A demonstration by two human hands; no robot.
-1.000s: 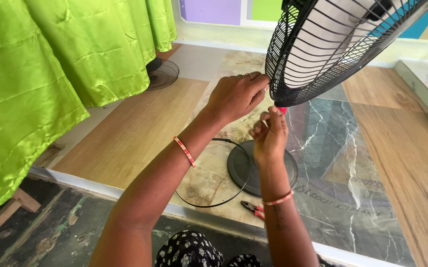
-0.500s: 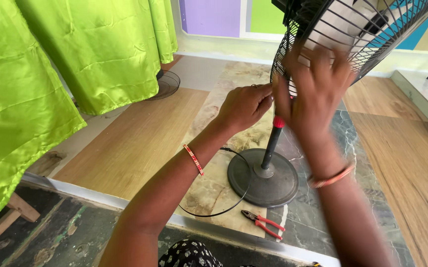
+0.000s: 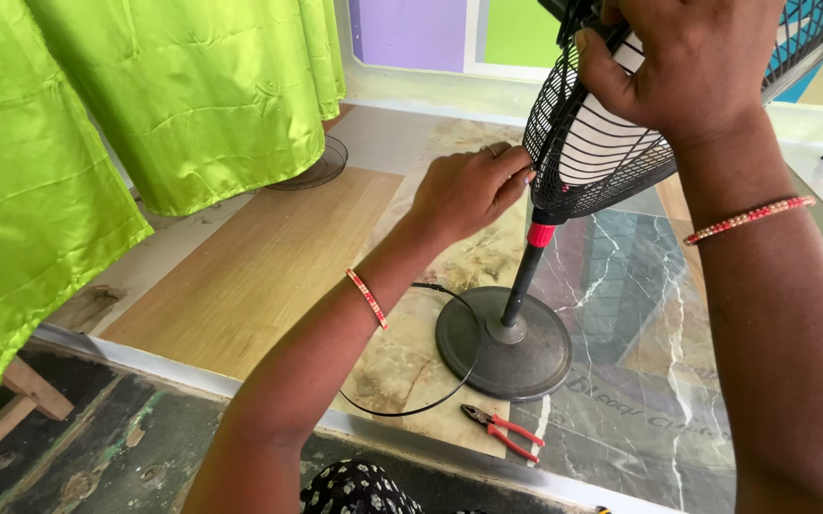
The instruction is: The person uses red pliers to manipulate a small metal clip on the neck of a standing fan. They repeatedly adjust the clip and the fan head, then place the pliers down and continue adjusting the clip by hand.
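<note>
A black pedestal fan stands on a round black base (image 3: 505, 345), its pole carrying a red collar (image 3: 541, 234). The wire cage (image 3: 590, 162) encloses white blades. My left hand (image 3: 469, 190) pinches the cage's lower left rim with closed fingers. My right hand (image 3: 687, 67) grips the cage from above near the top. Both wrists wear beaded bangles. The fan's black cord (image 3: 411, 409) loops on the floor beside the base.
Red-handled pliers (image 3: 502, 430) lie on the marble-pattern floor in front of the base. Bright green satin cloth (image 3: 97, 124) hangs at the left. A loose round fan grille (image 3: 309, 169) lies under the cloth. A wooden piece (image 3: 12, 409) sits at lower left.
My right hand rose from the pole under the cage to the top of the cage. The view moved closer; my left hand stays on the cage rim.
</note>
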